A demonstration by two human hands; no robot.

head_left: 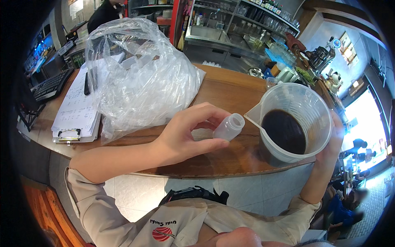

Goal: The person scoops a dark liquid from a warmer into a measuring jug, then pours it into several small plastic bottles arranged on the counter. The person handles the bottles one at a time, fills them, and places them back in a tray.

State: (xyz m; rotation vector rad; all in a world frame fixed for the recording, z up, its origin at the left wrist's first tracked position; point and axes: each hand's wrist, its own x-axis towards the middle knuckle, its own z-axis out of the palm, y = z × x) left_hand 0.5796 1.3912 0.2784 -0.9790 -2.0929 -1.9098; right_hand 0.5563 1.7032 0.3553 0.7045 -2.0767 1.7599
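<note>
Between the thumb and fingers of my left hand is a small translucent plastic bottle, uncapped and tilted with its mouth to the right. My right hand grips the far right side of a translucent plastic measuring jug, its fingers partly hidden behind the wall. Dark brown liquid fills the lower part of the jug, which leans towards me. The jug's pouring spout points left at the bottle, with a short gap between them. No liquid is seen leaving the spout.
Left of centre on the wooden counter sits a large clear plastic bag of small translucent containers. Beside it lie a clipboard with handwritten papers and a keyboard. Glasses and a steel sink are behind.
</note>
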